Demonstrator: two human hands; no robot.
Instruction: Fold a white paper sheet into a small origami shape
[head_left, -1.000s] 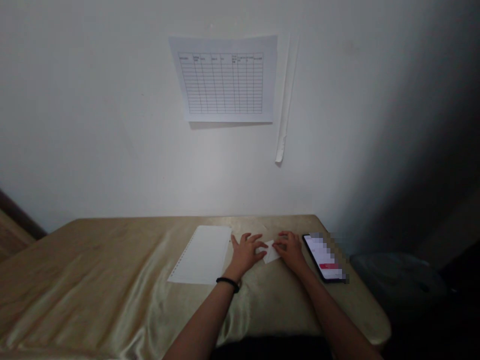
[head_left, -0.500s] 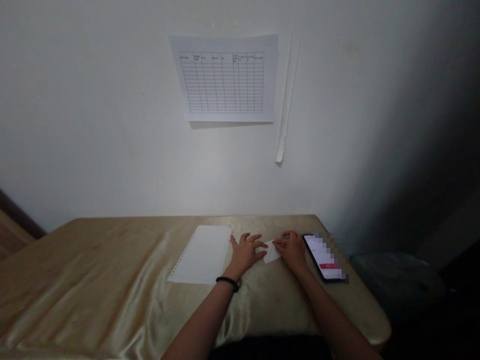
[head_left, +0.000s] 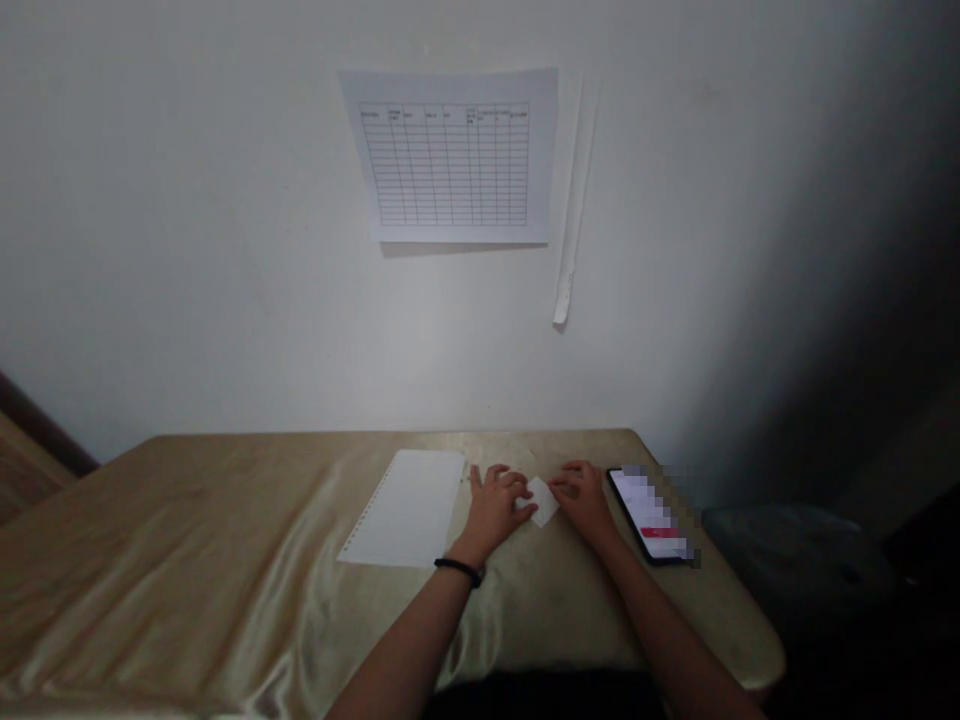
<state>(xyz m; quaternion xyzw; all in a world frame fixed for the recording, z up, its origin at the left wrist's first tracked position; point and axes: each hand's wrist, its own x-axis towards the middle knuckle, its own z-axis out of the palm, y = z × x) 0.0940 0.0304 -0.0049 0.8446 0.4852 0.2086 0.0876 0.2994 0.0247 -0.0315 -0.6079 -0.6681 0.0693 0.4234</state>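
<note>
A small piece of folded white paper [head_left: 544,502] lies on the cloth between my hands, its outline close to a diamond with a crease showing. My left hand [head_left: 496,508], wearing a black band at the wrist, has its thumb and index finger on the left side of the paper. The other fingers of that hand are spread. At the paper's right corner, my right hand [head_left: 582,500] pinches the edge between thumb and fingertips. Part of the paper's left side is hidden under my left fingers.
Left of my hands lies a loose-leaf sheet [head_left: 409,510] with punched holes. A phone [head_left: 649,515] with a lit screen rests on the right. Shiny gold cloth [head_left: 225,540] covers the table, with folds at left. A printed table sheet [head_left: 457,160] hangs on the wall.
The folded paper has gone from a wider, triangular look to a narrower diamond outline. My hands have shifted only slightly, with the fingers still at the paper.
</note>
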